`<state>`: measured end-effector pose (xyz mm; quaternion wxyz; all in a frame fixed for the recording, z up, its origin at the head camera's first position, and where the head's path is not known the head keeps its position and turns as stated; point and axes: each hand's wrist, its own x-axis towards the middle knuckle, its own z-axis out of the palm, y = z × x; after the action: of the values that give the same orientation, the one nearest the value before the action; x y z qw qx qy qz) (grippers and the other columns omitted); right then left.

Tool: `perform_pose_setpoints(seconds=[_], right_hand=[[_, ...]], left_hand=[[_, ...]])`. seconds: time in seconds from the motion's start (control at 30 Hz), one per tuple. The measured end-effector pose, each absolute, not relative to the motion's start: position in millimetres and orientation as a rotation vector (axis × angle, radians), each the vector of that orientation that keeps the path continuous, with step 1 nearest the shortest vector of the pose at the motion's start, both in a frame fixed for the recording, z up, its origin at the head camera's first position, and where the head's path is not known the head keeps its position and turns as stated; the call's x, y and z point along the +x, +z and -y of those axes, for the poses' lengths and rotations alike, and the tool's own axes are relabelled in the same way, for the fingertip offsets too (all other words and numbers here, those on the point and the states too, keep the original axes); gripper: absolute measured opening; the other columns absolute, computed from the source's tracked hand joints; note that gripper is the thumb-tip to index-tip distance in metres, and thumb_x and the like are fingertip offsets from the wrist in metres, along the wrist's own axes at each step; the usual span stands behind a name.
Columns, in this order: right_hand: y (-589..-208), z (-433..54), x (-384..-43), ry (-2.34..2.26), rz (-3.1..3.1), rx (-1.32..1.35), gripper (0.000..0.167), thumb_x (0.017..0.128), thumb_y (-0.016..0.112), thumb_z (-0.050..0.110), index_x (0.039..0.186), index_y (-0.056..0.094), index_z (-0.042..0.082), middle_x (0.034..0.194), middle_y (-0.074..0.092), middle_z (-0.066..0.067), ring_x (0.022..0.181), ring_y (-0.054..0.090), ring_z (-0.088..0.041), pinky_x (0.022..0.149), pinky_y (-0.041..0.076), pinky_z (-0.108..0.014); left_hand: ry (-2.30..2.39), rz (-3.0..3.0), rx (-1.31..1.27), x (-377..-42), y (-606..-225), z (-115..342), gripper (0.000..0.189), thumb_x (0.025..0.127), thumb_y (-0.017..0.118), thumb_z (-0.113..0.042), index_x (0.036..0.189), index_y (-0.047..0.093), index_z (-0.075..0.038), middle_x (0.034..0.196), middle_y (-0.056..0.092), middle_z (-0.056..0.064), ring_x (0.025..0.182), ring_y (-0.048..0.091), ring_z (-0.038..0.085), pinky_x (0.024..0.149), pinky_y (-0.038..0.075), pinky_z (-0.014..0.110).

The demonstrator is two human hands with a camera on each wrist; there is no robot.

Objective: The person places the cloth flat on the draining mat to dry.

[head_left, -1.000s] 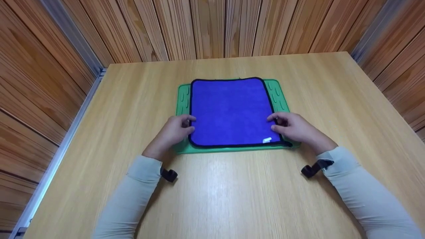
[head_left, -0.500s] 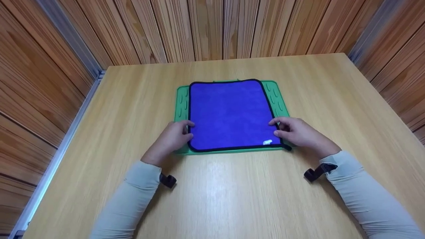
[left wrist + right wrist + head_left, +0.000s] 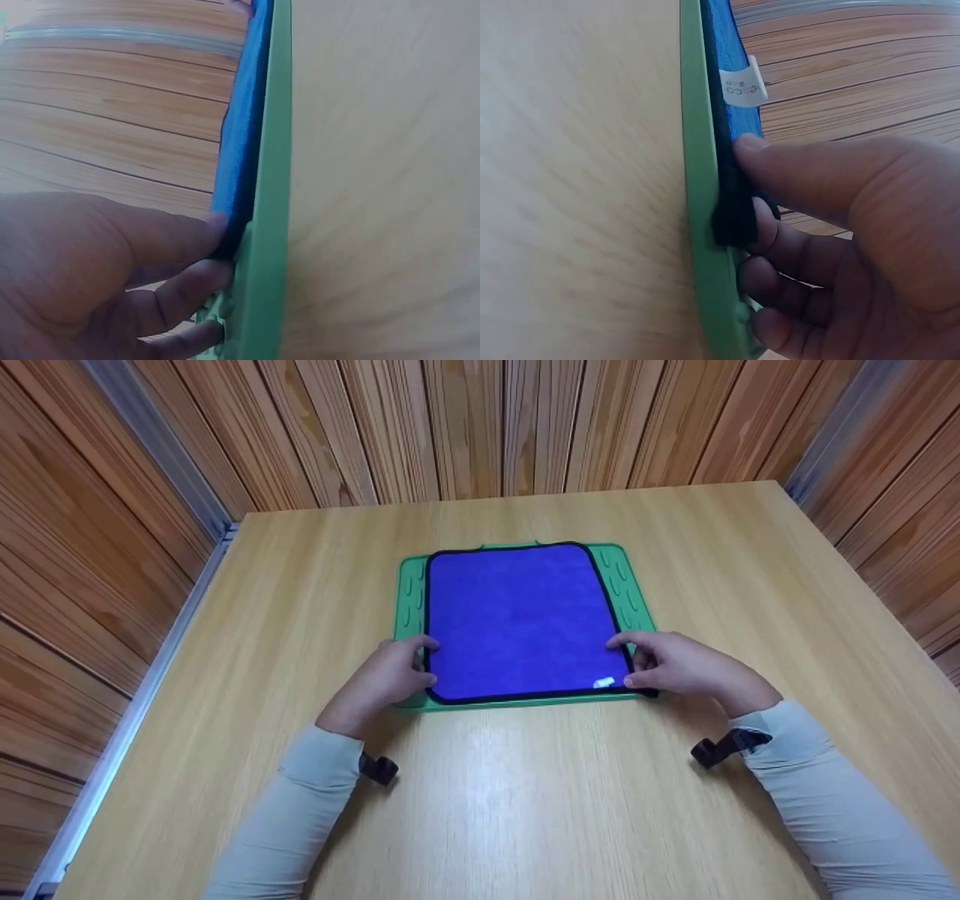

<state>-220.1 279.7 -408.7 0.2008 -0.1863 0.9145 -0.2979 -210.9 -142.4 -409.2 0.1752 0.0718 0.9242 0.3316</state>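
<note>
A blue cloth [image 3: 521, 622] with a black border lies on a larger green tray [image 3: 409, 592], whose ridged rims show at both sides. My left hand [image 3: 386, 671] pinches the cloth's left edge close to its near corner. In the left wrist view the thumb [image 3: 172, 238] rests on the blue cloth, with the fingers curled at its side against the green tray. My right hand [image 3: 679, 664] holds the right edge by the near corner. There a white tag [image 3: 742, 88] and a black corner loop [image 3: 735, 217] show, with thumb above and fingertips beside the loop.
All of this sits on a light wooden table [image 3: 495, 795]. Wood-plank walls [image 3: 480, 427] rise behind and at both sides. A metal frame bar [image 3: 142, 690] runs along the table's left edge. Black wrist cameras hang at both cuffs.
The blue cloth's far edge has come slightly nearer, showing a thin strip of green tray behind it. Both hands have slid a little nearer the person along its sides.
</note>
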Motion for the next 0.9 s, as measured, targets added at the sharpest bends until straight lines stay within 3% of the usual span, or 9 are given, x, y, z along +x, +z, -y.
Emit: perform_pose_setpoints(seconds=[0.17,0.47,0.6,0.7,0.9], right_hand=[[-409.1,-276.1,-232.4,-0.945,-2.594,-0.495,0.045,0.098,0.069,0.021,0.14,0.054,0.017,0.097,0.058,-0.009,0.084,0.054,-0.025,0.065,0.047,-0.032],[-404.9,-282.1,-244.2,-0.897,-2.586,-0.355,0.045,0.099,0.066,0.019,0.142,0.052,0.018,0.102,0.06,-0.012,0.086,0.055,-0.028,0.064,0.048,-0.034],[-403.5,-280.3,-251.2,-0.973,-2.552,-0.347,0.048,0.1,0.065,0.026,0.145,0.05,0.018,0.11,0.061,-0.013,0.094,0.056,-0.029,0.074,0.049,-0.036],[-401.2,-275.0,-268.2,-1.049,-2.541,-0.32,0.049,0.101,0.063,0.028,0.147,0.049,0.017,0.121,0.059,-0.015,0.104,0.055,-0.03,0.084,0.048,-0.039],[-396.8,-261.6,-318.7,-1.085,-2.553,-0.234,0.048,0.104,0.058,0.025,0.149,0.047,0.013,0.143,0.048,-0.019,0.13,0.045,-0.036,0.106,0.039,-0.054]], left_hand=[[0.972,-2.654,0.168,-219.5,-410.3,137.9,0.044,0.102,0.062,-0.025,0.144,0.053,-0.015,0.111,0.063,0.011,0.091,0.06,0.025,0.07,0.05,0.034],[0.986,-2.641,0.145,-227.9,-410.3,139.9,0.039,0.101,0.063,-0.02,0.14,0.056,-0.015,0.115,0.062,0.013,0.097,0.059,0.027,0.079,0.051,0.037],[1.002,-2.61,0.103,-234.8,-407.4,140.9,0.041,0.103,0.061,-0.027,0.142,0.054,-0.018,0.129,0.059,0.012,0.109,0.057,0.028,0.094,0.052,0.043],[1.05,-2.589,0.065,-249.5,-404.1,140.0,0.042,0.104,0.058,-0.029,0.144,0.053,-0.016,0.142,0.054,0.012,0.121,0.054,0.027,0.105,0.046,0.047],[1.205,-2.542,0.02,-291.5,-402.4,133.5,0.043,0.105,0.054,-0.028,0.146,0.052,-0.012,0.149,0.05,0.01,0.135,0.048,0.025,0.113,0.039,0.046]])
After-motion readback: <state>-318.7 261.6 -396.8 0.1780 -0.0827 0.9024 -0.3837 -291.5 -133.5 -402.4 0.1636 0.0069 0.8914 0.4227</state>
